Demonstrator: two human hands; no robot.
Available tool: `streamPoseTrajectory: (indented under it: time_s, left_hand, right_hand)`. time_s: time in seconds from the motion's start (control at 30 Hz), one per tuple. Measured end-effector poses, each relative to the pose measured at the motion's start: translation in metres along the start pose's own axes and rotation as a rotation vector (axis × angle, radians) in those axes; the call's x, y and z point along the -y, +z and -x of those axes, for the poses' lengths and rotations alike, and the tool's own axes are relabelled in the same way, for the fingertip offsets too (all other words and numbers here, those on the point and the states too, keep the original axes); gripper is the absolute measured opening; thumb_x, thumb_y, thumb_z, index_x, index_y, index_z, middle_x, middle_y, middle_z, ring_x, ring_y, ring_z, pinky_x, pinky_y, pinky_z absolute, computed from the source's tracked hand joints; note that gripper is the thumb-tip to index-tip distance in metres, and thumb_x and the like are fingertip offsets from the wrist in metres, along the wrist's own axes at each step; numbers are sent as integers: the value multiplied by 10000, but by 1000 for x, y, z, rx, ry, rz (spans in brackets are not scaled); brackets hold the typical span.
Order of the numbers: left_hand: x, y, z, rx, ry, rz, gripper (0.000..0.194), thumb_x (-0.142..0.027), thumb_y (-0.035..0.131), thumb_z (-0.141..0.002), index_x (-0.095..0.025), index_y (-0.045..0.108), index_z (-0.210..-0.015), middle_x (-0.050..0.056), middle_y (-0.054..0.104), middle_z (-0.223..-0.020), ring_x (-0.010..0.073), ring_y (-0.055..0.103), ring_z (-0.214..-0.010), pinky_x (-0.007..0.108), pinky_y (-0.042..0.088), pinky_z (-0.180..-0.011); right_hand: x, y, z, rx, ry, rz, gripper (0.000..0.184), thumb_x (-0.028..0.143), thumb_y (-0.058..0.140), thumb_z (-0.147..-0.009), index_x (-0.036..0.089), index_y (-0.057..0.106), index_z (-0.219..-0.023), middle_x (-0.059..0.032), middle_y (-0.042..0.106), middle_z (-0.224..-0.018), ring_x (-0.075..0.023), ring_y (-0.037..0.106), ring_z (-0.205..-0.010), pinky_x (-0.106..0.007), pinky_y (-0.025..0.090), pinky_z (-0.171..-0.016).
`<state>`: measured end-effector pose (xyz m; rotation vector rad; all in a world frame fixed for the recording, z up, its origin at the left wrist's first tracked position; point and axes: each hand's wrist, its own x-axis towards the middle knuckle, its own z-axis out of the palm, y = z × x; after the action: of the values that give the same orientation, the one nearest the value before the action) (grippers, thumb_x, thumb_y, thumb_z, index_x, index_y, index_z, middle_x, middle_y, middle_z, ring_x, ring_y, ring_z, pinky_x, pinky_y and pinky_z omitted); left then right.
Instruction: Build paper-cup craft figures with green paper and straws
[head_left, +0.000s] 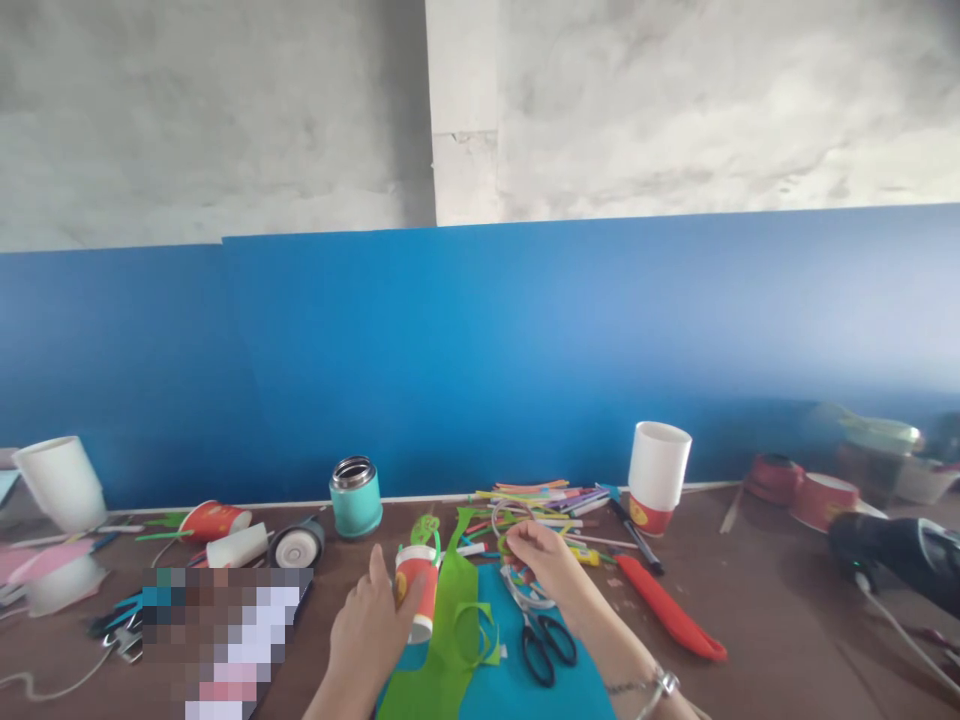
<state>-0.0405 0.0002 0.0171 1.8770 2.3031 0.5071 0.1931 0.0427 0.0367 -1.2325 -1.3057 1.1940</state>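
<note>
In my left hand (371,620) is a small red and white paper cup (424,583), tilted, with green strips at its top. A green decorated piece (424,530) shows just behind the cup's rim. Fingers of my right hand (544,555) are pinched together at a thin pale ring (511,512), perhaps a roll of tape, above a pile of coloured sticks (547,500). Scissors with black handles (547,645) lie under my right wrist on blue sheet material (487,700). Beside the cup is a cut green sheet (450,640) with a round cut-out piece (478,633).
A teal thermos jar (356,505) stands open at the back, its lid (296,546) to the left. White paper cups (660,465) stand at right. A red pouch (670,608), a black marker (636,535) and a phone or tablet (255,640) lie around. A blue partition (480,370) closes the back.
</note>
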Motion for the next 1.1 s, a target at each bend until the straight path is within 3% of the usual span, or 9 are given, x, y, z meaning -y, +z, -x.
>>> streamPoseTrajectory:
  time_s: [0.07, 0.17, 0.23, 0.3, 0.43, 0.63, 0.73, 1.1]
  left_hand:
    - [-3, 11, 3, -116, 56, -51, 703, -463, 400, -853, 36, 342, -1345, 245, 602, -1116, 349, 586, -1025, 407, 447, -804]
    - [-7, 29, 5, -295, 156, -107, 543, -425, 447, -835, -19, 531, -1186, 197, 651, -985, 325, 606, -939, 401, 448, -798]
    - [-8, 40, 6, -350, 222, -105, 435, -402, 499, -814, -74, 598, -1083, 149, 671, -897, 309, 612, -896, 410, 442, -825]
    - [-11, 47, 9, -406, 277, -72, 412, -334, 533, -797, -83, 577, -1122, 136, 666, -902, 291, 617, -875, 401, 456, -818]
    - [-19, 49, 21, -507, 391, 127, 535, -204, 492, -808, -101, 393, -1324, 143, 593, -1062, 250, 619, -913, 314, 515, -709]
    - [-24, 49, 32, -475, 580, 258, 621, -172, 501, -799, -160, 307, -1389, 144, 530, -1166, 265, 571, -1075, 350, 529, -834]
    - [-25, 52, 34, -430, 638, 283, 679, -146, 516, -782, -186, 265, -1412, 148, 508, -1209, 276, 547, -1126, 376, 515, -886]
    - [-25, 60, 37, -381, 699, 293, 730, -123, 523, -778, -226, 222, -1435, 138, 500, -1237, 262, 545, -1138, 347, 520, -889]
  right_hand:
    - [0, 0, -1, -23, -14, 0, 218, 345, 587, -634, 170, 568, -763, 10, 603, -571, -115, 520, -522, -204, 364, -455]
    - [0, -2, -2, -45, -74, 15, 230, 302, 565, -638, 168, 587, -824, 31, 567, -571, -115, 501, -528, -205, 349, -454]
    - [2, -4, -2, -42, -121, 42, 219, 301, 558, -650, 163, 605, -814, 33, 547, -570, -115, 489, -524, -211, 341, -456]
    - [6, -6, 0, -42, -152, 77, 208, 307, 571, -652, 155, 625, -783, 27, 545, -574, -121, 492, -533, -222, 348, -474]
    - [16, -8, 3, -68, -216, 123, 199, 309, 605, -643, 148, 670, -742, -1, 595, -612, -148, 533, -591, -249, 396, -544]
    - [20, -7, 6, -77, -313, 60, 318, 281, 621, -650, 127, 667, -926, -11, 631, -643, -162, 580, -615, -264, 456, -583]
    - [22, -6, 8, -73, -308, 105, 286, 279, 619, -646, 131, 688, -881, -20, 653, -662, -169, 597, -632, -266, 472, -590]
    - [19, -7, 7, -28, -268, 242, 302, 293, 590, -692, 132, 747, -893, -61, 719, -743, -190, 622, -663, -277, 476, -613]
